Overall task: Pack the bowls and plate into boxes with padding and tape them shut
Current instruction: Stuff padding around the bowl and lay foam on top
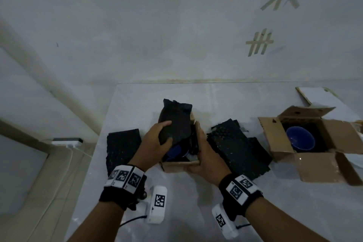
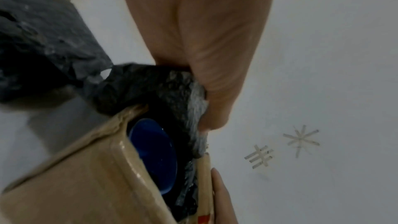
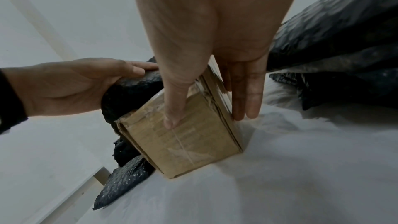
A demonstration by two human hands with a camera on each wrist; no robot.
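Observation:
A small cardboard box point(image 1: 181, 165) sits mid-table with a blue bowl point(image 1: 174, 151) inside. My left hand point(image 1: 155, 140) grips a black bubble-wrap padding sheet point(image 1: 177, 122) that stands up out of the box top, over the bowl. My right hand point(image 1: 205, 156) lies against the box's right side, fingers straight, thumb on the front face. The left wrist view shows the bowl point(image 2: 152, 151) on edge inside the box point(image 2: 86, 185), with the padding point(image 2: 150, 88) bunched under my left hand point(image 2: 204, 40). In the right wrist view my right hand point(image 3: 215, 40) straddles a corner of the box point(image 3: 189, 142).
A second open box point(image 1: 322, 165) at the right holds another blue bowl point(image 1: 300, 140) on black padding. Loose black padding sheets lie left point(image 1: 122, 147) and right point(image 1: 237, 149) of the middle box. A flat white board point(image 1: 318, 96) lies at the back right. The table's left edge is near.

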